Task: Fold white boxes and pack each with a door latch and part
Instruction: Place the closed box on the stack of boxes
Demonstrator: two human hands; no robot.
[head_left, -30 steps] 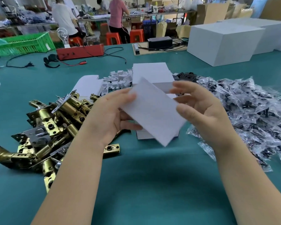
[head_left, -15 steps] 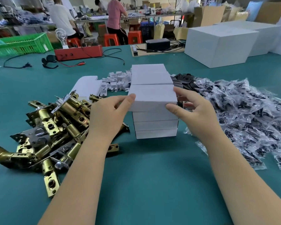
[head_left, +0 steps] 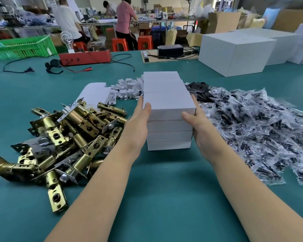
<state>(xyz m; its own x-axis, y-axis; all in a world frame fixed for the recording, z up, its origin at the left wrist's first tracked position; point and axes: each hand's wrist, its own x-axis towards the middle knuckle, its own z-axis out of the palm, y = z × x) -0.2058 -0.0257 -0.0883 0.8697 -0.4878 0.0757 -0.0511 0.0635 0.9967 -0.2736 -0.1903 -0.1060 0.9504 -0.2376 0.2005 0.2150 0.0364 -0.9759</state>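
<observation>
Head view: left hand (head_left: 138, 126) and right hand (head_left: 198, 125), fingers straight, press the top white box (head_left: 168, 103) between them, squaring it on the stack (head_left: 169, 137), likely for tidy storage

Bright, even indoor light falls from overhead. Soft, faint shadows lie on the teal cloth-covered bench (head_left: 164, 198) beneath the forearms. Small glints shine on the heap of brass door latches (head_left: 65, 137) and the crinkled clear plastic bags (head_left: 261, 126). The wide-angle lens bends the edges; the far background looks soft.
</observation>
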